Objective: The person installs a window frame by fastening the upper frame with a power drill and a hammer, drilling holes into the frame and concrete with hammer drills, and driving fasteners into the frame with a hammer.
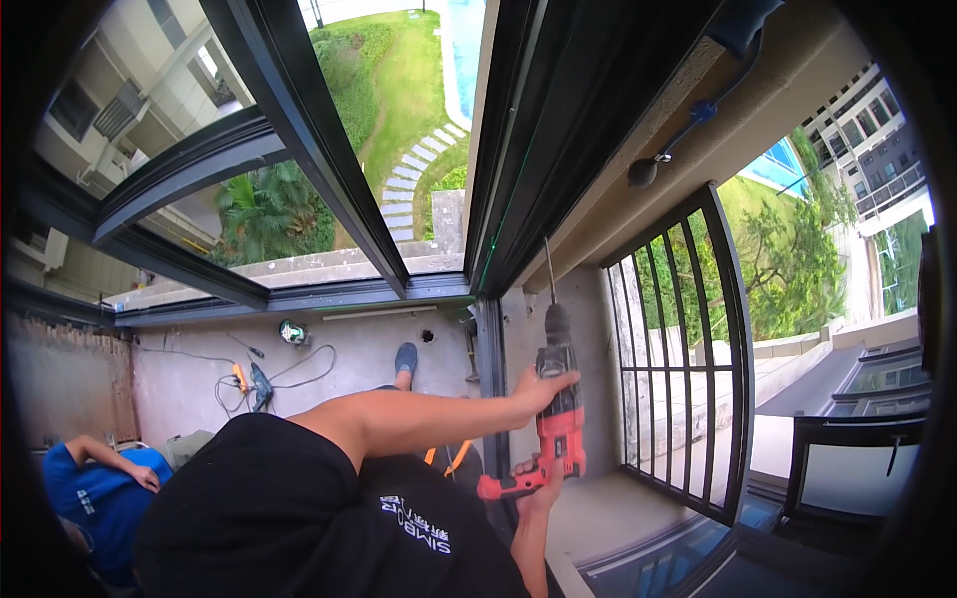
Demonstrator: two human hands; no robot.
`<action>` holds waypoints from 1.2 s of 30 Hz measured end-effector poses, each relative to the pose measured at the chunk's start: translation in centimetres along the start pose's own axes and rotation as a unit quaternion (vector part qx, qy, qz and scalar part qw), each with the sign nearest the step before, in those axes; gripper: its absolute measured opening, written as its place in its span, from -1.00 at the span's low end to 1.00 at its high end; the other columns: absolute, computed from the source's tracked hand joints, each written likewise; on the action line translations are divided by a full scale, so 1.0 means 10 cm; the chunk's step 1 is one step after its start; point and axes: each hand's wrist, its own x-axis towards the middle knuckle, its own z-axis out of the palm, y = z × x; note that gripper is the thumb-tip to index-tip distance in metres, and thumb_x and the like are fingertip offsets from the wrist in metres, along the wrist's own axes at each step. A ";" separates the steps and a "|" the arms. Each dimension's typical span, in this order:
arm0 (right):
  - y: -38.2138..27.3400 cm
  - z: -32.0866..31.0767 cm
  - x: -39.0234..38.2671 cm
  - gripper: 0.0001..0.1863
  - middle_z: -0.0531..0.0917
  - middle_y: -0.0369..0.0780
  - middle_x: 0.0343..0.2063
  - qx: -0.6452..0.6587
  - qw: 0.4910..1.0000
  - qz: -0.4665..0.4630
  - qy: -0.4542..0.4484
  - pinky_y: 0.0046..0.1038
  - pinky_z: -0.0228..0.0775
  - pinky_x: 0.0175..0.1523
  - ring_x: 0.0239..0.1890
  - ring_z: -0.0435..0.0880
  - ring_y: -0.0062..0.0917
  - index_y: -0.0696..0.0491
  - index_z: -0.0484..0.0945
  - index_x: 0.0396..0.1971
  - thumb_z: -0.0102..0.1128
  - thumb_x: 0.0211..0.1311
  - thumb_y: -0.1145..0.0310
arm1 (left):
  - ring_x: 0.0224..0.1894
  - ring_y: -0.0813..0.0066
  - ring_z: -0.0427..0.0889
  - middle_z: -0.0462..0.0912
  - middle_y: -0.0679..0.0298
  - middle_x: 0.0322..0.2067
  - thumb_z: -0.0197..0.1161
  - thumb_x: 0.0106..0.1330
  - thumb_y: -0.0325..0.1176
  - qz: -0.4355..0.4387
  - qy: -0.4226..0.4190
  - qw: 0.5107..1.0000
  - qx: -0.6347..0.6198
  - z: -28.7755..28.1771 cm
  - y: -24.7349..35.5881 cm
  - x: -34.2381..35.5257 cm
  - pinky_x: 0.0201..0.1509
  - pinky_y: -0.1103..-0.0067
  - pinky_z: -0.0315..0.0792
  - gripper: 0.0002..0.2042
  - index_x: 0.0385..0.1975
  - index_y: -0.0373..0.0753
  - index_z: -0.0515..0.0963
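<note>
A red and black hammer drill [563, 419] with a long thin bit [551, 269] is held in both my hands. My left hand [543, 394] wraps round its dark front part, behind the chuck. Lower down, my right hand [538, 483] grips the red body near the handle; some of its fingers are hidden. The bit points away from me, its tip beside the dark window frame [518, 179] and the beige wall [588, 224]. Whether the tip touches either surface, I cannot tell.
On the floor lie a blue power tool [261, 387], an orange tool [239, 377], cables and a green-and-white device [293, 332]. A person in a blue shirt [110, 498] is at lower left. To the right stands a barred railing [688, 369]. Large window openings overlook a lawn.
</note>
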 end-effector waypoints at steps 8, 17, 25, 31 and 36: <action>-0.50 -0.80 -0.23 -0.26 0.60 -0.19 -0.41 -0.066 0.996 0.051 0.012 -0.24 0.57 -0.26 -0.38 0.65 -0.31 0.15 0.49 0.03 0.32 0.23 -0.27 | -0.21 0.48 0.73 0.74 0.25 -0.23 0.49 0.31 -0.27 -0.017 0.008 0.999 -0.034 0.20 -0.35 -0.43 -0.03 0.47 0.61 -0.67 -0.07 -0.25 0.54; -1.19 -0.47 -0.02 -0.41 0.63 -0.14 -0.41 -0.236 0.956 0.139 -0.105 -0.33 0.56 -0.35 -0.43 0.66 -0.31 0.27 0.48 0.10 0.24 0.35 0.03 | -0.11 0.41 0.75 0.74 0.22 -0.07 0.50 0.28 -0.05 -0.092 0.140 0.974 -0.155 -0.17 -0.56 -0.38 0.11 0.46 0.59 -0.40 0.13 -0.36 0.49; -0.94 0.70 0.26 -0.46 0.68 -0.10 -0.41 -0.325 0.901 0.274 -0.088 -0.30 0.62 -0.39 -0.49 0.70 -0.33 0.29 0.48 0.16 0.27 0.34 0.21 | -0.08 0.27 0.81 0.72 0.03 0.01 0.44 0.27 0.12 -0.165 0.171 0.882 -0.407 -1.34 -0.70 -0.20 0.10 0.36 0.68 -0.18 0.25 -0.50 0.34; -0.02 1.60 0.36 -0.60 0.65 -0.16 -0.42 -0.365 0.858 0.353 -0.080 -0.37 0.57 -0.36 -0.53 0.63 -0.48 0.23 0.51 0.12 0.18 0.43 0.27 | 0.09 0.29 0.70 0.76 0.25 0.01 0.26 0.35 0.32 -0.174 0.177 0.870 -0.425 -2.36 -0.41 -0.34 0.29 0.28 0.48 -0.37 0.08 -0.15 0.61; 1.17 2.21 0.57 -0.68 0.62 -0.20 -0.41 -0.222 0.895 0.387 0.022 -0.55 0.59 -0.28 -0.44 0.61 -0.56 0.32 0.50 -0.01 0.19 0.42 0.38 | 0.06 0.23 0.68 0.71 0.15 0.06 0.32 0.32 0.31 -0.088 0.110 0.874 -0.465 -3.48 -0.71 -0.67 0.27 0.26 0.49 -0.35 0.14 -0.15 0.58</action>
